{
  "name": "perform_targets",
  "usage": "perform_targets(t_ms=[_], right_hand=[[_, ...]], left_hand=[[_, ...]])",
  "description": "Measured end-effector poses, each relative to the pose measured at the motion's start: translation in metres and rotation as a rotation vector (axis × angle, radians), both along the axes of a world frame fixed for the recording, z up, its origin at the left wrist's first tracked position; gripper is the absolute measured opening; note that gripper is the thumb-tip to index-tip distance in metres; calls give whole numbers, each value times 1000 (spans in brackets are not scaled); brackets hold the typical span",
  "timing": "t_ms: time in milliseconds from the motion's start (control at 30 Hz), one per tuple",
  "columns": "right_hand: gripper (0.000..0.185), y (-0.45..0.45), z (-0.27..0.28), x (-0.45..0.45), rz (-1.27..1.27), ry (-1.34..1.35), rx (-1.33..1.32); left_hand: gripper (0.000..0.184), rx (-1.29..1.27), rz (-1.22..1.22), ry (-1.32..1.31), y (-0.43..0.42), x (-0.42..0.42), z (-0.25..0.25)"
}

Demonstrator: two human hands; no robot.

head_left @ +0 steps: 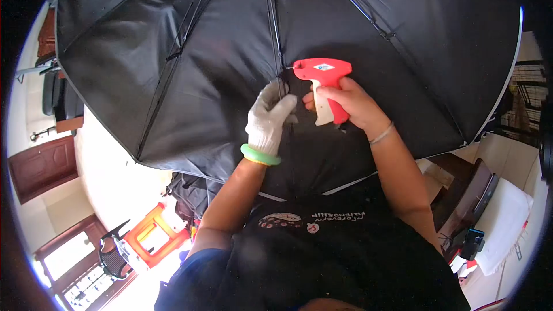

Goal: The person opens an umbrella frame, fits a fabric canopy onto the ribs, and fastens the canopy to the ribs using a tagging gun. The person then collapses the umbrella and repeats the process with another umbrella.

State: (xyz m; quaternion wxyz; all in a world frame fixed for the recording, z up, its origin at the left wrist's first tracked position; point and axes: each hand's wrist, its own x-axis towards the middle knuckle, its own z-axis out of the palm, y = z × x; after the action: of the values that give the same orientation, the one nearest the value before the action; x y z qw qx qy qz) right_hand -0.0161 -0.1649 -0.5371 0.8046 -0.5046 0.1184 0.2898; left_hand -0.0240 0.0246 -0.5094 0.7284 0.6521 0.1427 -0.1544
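Observation:
A large black umbrella canopy (224, 75) is spread open before me, its thin metal ribs (273, 17) running outward. My left hand (271, 112), in a white glove with a green band at the wrist, pinches a rib and the dark fabric around it. My bare right hand (351, 101) is wrapped round the handle of a red and white tagging gun (324, 70). The gun's needle end points left and meets the rib just above my gloved fingers. Whether the needle has pierced the cloth is too small to tell.
An orange plastic stool (152, 236) stands at the lower left beside a dark chair (112, 256). Dark bags (190, 196) lie under the canopy's left edge. On the right are a dark wooden piece of furniture (464, 201) and a white cushion-like item (507, 224).

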Motion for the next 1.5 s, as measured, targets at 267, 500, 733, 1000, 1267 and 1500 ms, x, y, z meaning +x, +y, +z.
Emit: perform_targets(t_ms=[267, 500, 733, 1000, 1267, 1500], right_hand=[[31, 23, -17, -25, -190, -256, -147], [28, 21, 9, -22, 1, -234, -432], [21, 26, -7, -18, -91, -192, -310], [19, 26, -7, -8, -62, -39, -59], [23, 33, -33, -7, 86, -20, -48], [32, 1, 65, -26, -196, -115, 104]], left_hand=[[41, -78, 47, 67, -1, -18, -1], [43, -108, 35, 52, 3, -17, -6], [44, -127, 79, 64, 3, -15, -4], [43, -185, 37, 109, 7, -11, -3], [39, -316, -57, 89, 8, -6, -1], [44, 86, 165, -186, -8, -12, -1]])
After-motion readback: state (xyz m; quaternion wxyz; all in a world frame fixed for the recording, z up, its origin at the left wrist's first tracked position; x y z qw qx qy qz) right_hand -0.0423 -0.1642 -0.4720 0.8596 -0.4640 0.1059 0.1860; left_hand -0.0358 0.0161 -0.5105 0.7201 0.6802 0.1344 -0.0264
